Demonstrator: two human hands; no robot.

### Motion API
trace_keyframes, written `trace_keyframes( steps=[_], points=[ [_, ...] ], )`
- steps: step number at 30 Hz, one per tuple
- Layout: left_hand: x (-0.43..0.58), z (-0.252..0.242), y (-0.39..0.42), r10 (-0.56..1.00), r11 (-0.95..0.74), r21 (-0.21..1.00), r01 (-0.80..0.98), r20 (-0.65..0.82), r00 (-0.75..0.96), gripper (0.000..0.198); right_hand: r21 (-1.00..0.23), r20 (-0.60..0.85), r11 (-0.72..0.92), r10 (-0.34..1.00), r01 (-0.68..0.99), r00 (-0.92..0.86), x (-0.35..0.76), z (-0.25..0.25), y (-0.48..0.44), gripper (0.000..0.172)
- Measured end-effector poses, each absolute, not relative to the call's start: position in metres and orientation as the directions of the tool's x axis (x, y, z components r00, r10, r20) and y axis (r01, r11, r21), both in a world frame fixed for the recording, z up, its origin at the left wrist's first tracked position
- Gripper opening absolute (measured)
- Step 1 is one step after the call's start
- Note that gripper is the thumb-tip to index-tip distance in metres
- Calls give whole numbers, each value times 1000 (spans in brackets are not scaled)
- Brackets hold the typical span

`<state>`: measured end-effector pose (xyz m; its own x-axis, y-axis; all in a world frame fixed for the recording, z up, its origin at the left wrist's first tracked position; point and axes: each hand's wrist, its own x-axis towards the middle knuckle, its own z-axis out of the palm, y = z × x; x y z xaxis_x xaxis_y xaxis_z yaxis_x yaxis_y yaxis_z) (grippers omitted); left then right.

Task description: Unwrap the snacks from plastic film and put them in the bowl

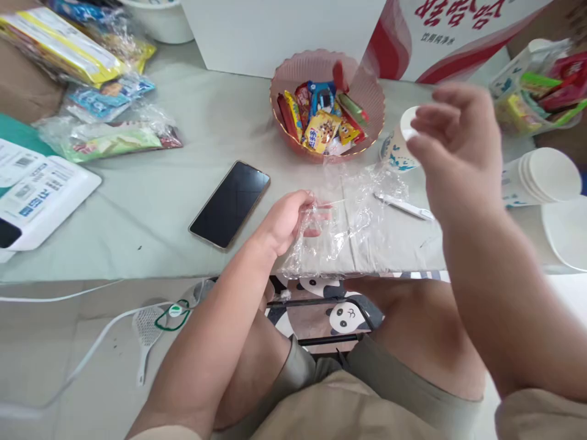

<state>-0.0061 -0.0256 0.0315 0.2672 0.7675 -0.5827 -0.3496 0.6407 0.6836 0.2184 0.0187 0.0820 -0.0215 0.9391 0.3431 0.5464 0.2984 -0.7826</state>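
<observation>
My left hand (293,221) grips a crumpled clear plastic bag (342,229) that lies spread over the table's front edge. Raised above the table on the right, my right hand (463,143) has bent fingers held apart, with nothing seen in it. Just left of it stands a paper cup (398,150) with a blue pattern, partly hidden by the hand. A pink fluted bowl (287,137) with a gold rim contains several wrapped snacks (321,128). One blurred red packet (339,76) shows near the bowl's back rim.
A black phone (230,205) lies left of my left hand. A white pen-like cutter (404,206) rests beside the bag. Stacked paper cups (541,177) and a clear container of snacks (527,116) stand right. Packaged snacks (114,134) lie left; a white box (279,30) stands behind.
</observation>
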Motion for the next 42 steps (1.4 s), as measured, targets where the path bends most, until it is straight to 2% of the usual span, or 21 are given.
trace_keyframes(
  steps=[2,4,7,10,13,15,19,22,24,26,29,32,35,39,42],
  points=[
    [-12,32,-25,779,627,659,-416,-546,309,11,-875,347,264,927,407,144,228,45,-7,46],
    [-18,33,-25,795,607,630,-484,-475,378,8,-926,280,203,934,320,220,233,14,-26,49],
    [-22,33,-24,817,571,603,-557,-354,455,16,-960,169,118,967,253,189,235,-10,-35,66],
    [-22,31,-23,831,533,667,-520,-297,471,20,-974,87,61,990,220,108,235,-16,-28,78],
    [-20,27,-21,845,497,746,-444,-299,444,19,-986,-12,-14,1000,168,17,231,-17,-21,80],
    [-20,24,-19,853,485,755,-442,-296,430,20,-993,-93,-94,996,69,16,227,-16,-18,75],
    [-21,18,-18,887,436,756,-487,-270,376,37,-918,-322,-296,945,-264,58,218,-2,-16,68],
    [-21,20,-19,888,442,791,-423,-319,332,42,-822,-455,-409,890,-397,26,214,13,-19,63],
    [-20,24,-19,879,468,782,-412,-367,303,39,-805,-489,-439,872,-398,27,214,21,-21,47],
    [-17,29,-18,872,489,733,-473,-399,283,30,-819,-483,-415,871,-395,86,215,28,-22,29],
    [-12,34,-16,870,475,661,-581,-452,197,17,-838,-464,-338,855,-429,233,218,37,-21,17],
    [-10,34,-15,866,439,688,-578,-495,68,16,-839,-471,-294,813,-457,343,219,48,-21,15],
    [-12,31,-16,876,427,750,-505,-481,26,15,-845,-472,-306,811,-438,346,223,57,-22,19],
    [-22,24,-16,923,373,866,-334,-383,40,25,-867,-469,-386,846,-314,253,236,57,-25,15],
    [-30,20,-15,944,325,935,-140,-312,109,40,-901,-421,-381,884,-207,204,244,51,-27,18]
  ],
)
